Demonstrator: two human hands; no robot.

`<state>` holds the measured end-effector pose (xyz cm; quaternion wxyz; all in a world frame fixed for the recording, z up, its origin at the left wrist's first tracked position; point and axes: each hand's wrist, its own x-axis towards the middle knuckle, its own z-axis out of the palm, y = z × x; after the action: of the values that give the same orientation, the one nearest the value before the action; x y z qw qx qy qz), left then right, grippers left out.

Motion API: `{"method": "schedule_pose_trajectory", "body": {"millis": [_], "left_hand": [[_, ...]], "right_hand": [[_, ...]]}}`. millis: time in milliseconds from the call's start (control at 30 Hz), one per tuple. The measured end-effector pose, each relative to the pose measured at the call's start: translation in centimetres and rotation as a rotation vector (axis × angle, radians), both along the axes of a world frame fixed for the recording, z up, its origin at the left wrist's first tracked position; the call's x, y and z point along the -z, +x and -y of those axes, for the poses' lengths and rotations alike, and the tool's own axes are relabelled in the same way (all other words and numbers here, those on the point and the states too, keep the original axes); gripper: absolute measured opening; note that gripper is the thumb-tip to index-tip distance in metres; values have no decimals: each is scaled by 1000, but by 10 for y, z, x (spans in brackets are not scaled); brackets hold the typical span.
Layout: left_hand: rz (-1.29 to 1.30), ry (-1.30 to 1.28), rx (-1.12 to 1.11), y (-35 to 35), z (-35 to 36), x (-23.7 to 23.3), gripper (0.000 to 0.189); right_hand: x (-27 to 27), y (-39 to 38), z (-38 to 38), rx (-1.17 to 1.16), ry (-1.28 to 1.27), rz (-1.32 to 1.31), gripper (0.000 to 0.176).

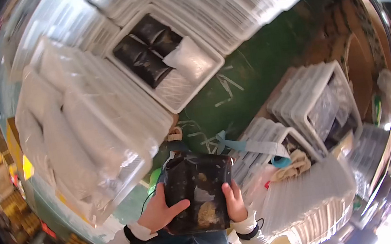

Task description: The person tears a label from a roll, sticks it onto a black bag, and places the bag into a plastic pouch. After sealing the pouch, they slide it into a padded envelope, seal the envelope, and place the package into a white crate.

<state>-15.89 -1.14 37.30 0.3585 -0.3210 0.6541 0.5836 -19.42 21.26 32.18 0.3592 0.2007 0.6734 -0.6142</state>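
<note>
Between my two hands is a black plastic pouch point(201, 183) with a printed picture and pale patches on its front, held close in front of my body. My left hand point(160, 209) grips its left edge, the thumb lying across the front. On the opposite edge, my right hand point(234, 201) has its thumb on the front, with the other fingers mostly hidden. Beyond them on the floor stands a white plastic crate point(175, 92) containing several black pouches point(145, 62) and a white translucent bag point(191, 62).
Full white bags point(59, 135) sit in stacked crates at the left. Tall stacks of white crates point(210, 6) line the back. At the right are more crates point(318, 101), a tape roll point(280, 161) and a pile of clear plastic bags point(308, 188). Strips litter the green floor point(257, 64).
</note>
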Motion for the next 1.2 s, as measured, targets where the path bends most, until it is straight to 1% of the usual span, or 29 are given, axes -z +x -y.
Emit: {"method": "schedule_pose_trajectory", "body": {"millis": [33, 67, 100, 133, 167, 200, 267, 333, 367, 400, 433, 500, 533, 633, 667, 733, 767, 800, 867, 900, 933, 967, 1033, 1067, 1133, 1200], "left_hand": [[11, 9, 58, -1, -8, 1, 83], [32, 23, 113, 2, -17, 2, 85], [41, 32, 168, 2, -25, 8, 87], [19, 6, 220, 7, -34, 17, 95], [11, 30, 248, 13, -41, 32, 96], [13, 59, 280, 21, -47, 53, 98], [6, 108, 315, 36, -54, 106, 108], [-10, 97, 399, 26, -58, 134, 108], [-12, 93, 431, 25, -59, 150, 108], [-68, 109, 468, 27, -56, 170, 108], [-39, 95, 525, 28, -53, 188, 107], [11, 60, 631, 27, -46, 218, 107], [-11, 65, 655, 24, -45, 231, 107], [-26, -55, 764, 20, -43, 265, 106], [-62, -166, 860, 19, -42, 275, 100], [-163, -160, 789, 15, -44, 297, 94], [-215, -152, 749, 13, -45, 305, 92], [-106, -140, 801, 6, -47, 306, 81], [-262, -112, 800, 13, -47, 324, 70], [-331, -98, 800, 18, -44, 334, 65], [-495, -148, 818, 29, -41, 344, 69], [-515, -191, 832, 38, -38, 350, 71], [-553, -282, 849, 52, -33, 348, 74], [-510, -357, 833, 60, -32, 344, 73], [-438, -528, 806, 75, -29, 340, 70], [-504, -306, 683, 76, -28, 344, 78]], "right_hand": [[8, 11, -11, 38, -44, 13, 53], [17, 26, -26, 15, -1, 57, 58], [21, 42, -37, 53, -6, 39, 59], [28, 54, -44, 93, -15, 6, 60], [35, 62, -48, 137, -22, -27, 62], [36, 62, -51, 193, -74, 2, 68], [72, 92, -57, 226, 38, -4, 70], [103, 114, -53, 268, 143, 6, 72], [118, 124, -50, 312, 153, -2, 72], [134, 135, -45, 346, 160, -9, 71], [151, 142, -41, 377, 162, -21, 71], [181, 153, -36, 405, 136, 40, 71], [196, 155, -34, 418, 123, 66, 72], [237, 152, -36, 302, 183, 59, 71], [250, 152, -37, 274, 213, 29, 71], [276, 148, -41, 214, 274, -47, 71], [289, 148, -44, 192, 276, -55, 65], [301, 148, -48, 170, 284, -59, 59], [317, 149, -56, 162, 303, -133, 56], [319, 143, -59, 177, 313, -208, 60], [322, 144, -60, 177, 328, -246, 62], [324, 144, -61, 177, 344, -285, 63], [317, 152, -60, 149, 380, -281, 58], [314, 157, -56, 165, 429, -374, 47], [300, 162, -50, 174, 437, -361, 40], [295, 168, -43, 200, 453, -411, 33]]}}
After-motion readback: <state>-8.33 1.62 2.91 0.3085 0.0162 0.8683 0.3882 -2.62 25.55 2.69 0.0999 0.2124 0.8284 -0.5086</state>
